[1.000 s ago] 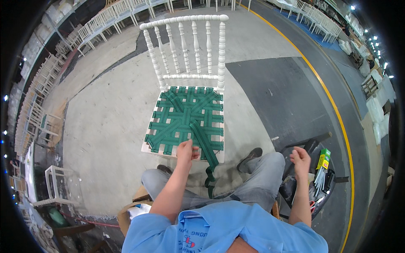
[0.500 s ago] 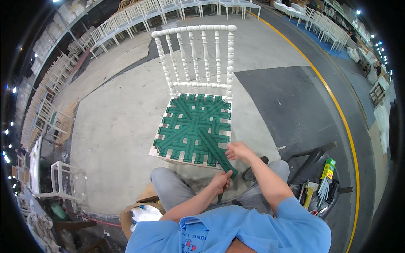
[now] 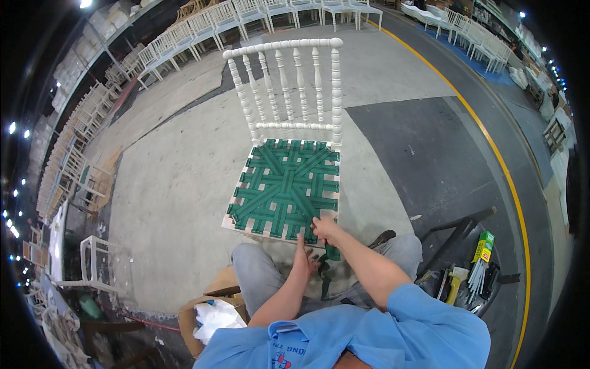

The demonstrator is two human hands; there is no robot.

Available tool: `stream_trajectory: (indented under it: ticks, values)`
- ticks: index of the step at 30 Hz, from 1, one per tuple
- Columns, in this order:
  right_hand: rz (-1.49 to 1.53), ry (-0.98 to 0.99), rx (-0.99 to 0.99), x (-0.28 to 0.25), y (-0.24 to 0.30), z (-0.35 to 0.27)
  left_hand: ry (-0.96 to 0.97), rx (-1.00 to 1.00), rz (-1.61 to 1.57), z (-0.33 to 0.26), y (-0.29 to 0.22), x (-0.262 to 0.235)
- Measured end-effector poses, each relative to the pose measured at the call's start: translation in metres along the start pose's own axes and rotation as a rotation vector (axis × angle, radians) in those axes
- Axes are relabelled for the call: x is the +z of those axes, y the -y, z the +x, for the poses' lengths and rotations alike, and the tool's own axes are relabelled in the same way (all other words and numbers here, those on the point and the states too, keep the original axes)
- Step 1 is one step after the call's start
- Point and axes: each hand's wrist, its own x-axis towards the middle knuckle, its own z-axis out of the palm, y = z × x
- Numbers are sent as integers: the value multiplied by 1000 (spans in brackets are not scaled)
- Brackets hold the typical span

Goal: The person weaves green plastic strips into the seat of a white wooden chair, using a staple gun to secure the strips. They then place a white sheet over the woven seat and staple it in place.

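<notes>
In front of me stands a white chair [image 3: 336, 92] with a turned spindle back, its seat frame crossed by woven green webbing [image 3: 258, 206]. Two diagonal bands form an X over the weave. At the front right corner my right hand [image 3: 326, 229] pinches the diagonal green webbing strap, pressing it at the seat's edge. The strap's loose tail [image 3: 326, 284] hangs below between my knees. My left hand [image 3: 303, 258] is just under the front rail, fingers apart and pointing up beside the strap; part of them is hidden.
On my right a dark stool [image 3: 458, 230] carries a green and yellow box [image 3: 484, 246], grey sticks [image 3: 475, 278] and a yellow-handled tool [image 3: 455, 284]. A cardboard box [image 3: 187, 317] with white plastic sits at my left. Rows of white chairs [image 3: 203, 27] line the far side.
My right hand has moved down onto the strap at the seat's front corner. My left hand has let go of the strap's end and shifted left toward the front rail.
</notes>
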Motion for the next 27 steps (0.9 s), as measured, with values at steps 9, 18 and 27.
stream_trajectory:
  ticks: [9, 18, 27]
  values:
    - [-202, -31, -151, -4, 1, -4, -192, 342, -591, 59, -13, 38]
    - [-282, -154, -299, -13, -119, -18, -397, 335, -615, 97, -44, 23]
    - [-181, -149, -228, 5, -171, -38, -414, 285, -617, 103, -44, 10]
